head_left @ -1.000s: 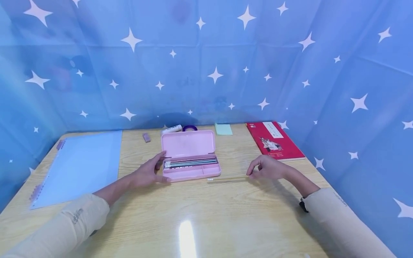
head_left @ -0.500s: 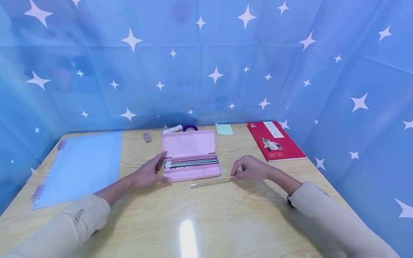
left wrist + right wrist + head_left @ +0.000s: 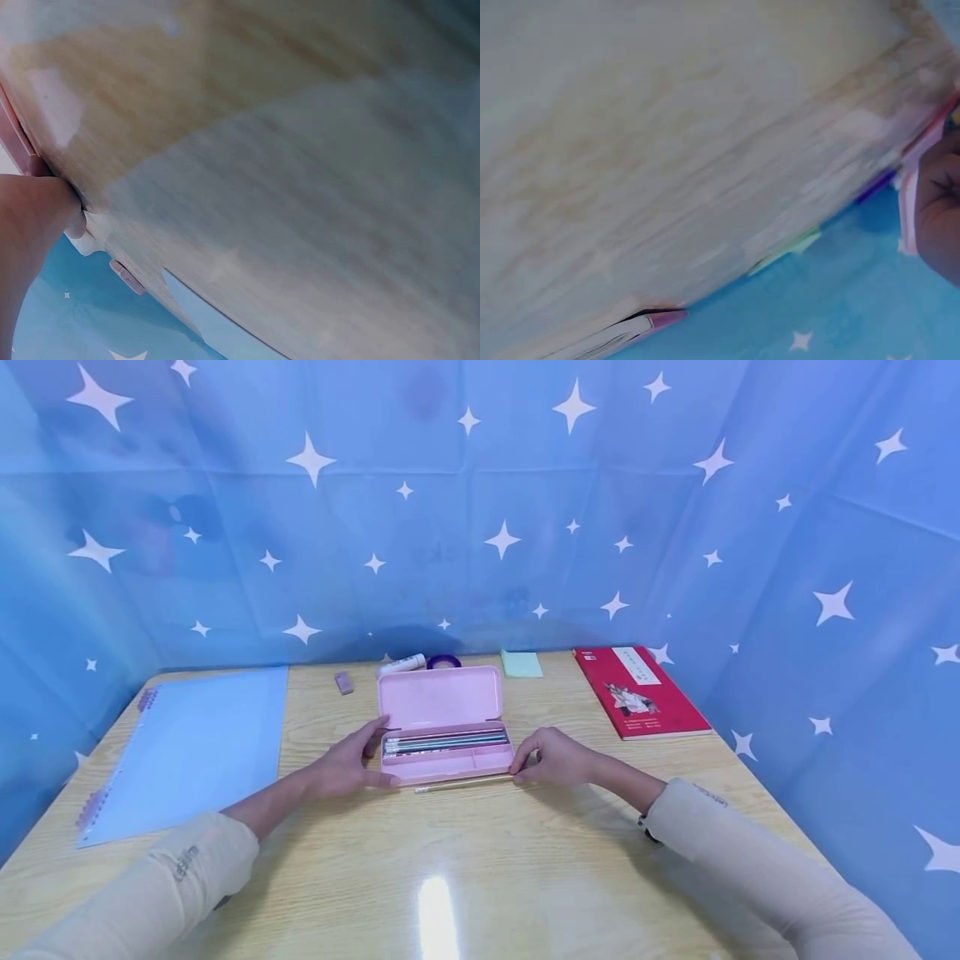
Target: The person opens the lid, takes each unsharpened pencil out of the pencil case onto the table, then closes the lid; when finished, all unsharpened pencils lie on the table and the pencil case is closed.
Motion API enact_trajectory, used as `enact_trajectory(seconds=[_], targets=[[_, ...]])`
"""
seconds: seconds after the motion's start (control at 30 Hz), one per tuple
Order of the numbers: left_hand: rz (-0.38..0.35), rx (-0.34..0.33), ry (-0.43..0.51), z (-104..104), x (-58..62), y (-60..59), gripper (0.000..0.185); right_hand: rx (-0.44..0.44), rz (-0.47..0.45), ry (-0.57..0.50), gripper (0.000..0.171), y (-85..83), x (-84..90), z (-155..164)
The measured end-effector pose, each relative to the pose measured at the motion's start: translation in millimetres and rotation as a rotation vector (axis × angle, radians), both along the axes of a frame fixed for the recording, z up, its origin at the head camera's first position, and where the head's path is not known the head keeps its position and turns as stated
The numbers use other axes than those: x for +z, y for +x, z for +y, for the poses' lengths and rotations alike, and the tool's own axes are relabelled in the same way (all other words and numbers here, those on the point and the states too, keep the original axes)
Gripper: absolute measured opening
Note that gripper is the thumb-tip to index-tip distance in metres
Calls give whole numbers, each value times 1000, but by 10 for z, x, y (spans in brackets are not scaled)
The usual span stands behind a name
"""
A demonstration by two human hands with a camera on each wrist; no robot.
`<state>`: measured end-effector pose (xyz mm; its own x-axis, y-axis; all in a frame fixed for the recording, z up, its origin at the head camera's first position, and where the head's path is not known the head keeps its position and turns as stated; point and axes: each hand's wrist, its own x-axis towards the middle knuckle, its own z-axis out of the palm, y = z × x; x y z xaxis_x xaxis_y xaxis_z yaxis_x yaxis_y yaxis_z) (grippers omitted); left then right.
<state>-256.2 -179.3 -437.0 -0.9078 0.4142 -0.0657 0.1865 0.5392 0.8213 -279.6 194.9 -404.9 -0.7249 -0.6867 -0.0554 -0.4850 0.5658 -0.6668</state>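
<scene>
A pink pencil case (image 3: 441,697) lies with its lid raised at the middle of the table. Several pencils (image 3: 442,742) fill its back compartment, and the smaller front compartments look bare. At the case's left end, my left hand (image 3: 348,767) grips it, thumb at the front edge and fingers toward the back. My right hand (image 3: 555,757) pinches the right end of a yellowish pencil (image 3: 465,783), held level along the case's front edge with its pale end to the left. In the right wrist view, part of my right hand (image 3: 941,206) shows against the pink case.
Blue spiral-bound sheets (image 3: 195,747) lie at the left, and a small purple eraser (image 3: 343,682) nearby. Behind the case are a white tube (image 3: 402,664) and a purple tape ring (image 3: 444,662). Green sticky notes (image 3: 521,664) and a red book (image 3: 637,693) lie further right.
My right hand has moved left with the pencil, from beyond the case's right end to its front right corner. The pencil now lines up with the front edge. My left hand stays put.
</scene>
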Motion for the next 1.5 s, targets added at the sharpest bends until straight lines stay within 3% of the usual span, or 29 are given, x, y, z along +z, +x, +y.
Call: enact_trajectory(seconds=[0.6,0.93,1.17,1.5], targets=[[20,-10,-22,0,-4,15,112,13,13,-41,6,42,-73,24],[-1,-7,-15,27,14,16,112,-87,133,3,6,-138,146,69],[0,-13,-9,-5,-5,24,114,-60,130,40,13,-265,158,-225],[17,-10,15,-12,-14,0,110,24,208,109,16,-366,93,-541]])
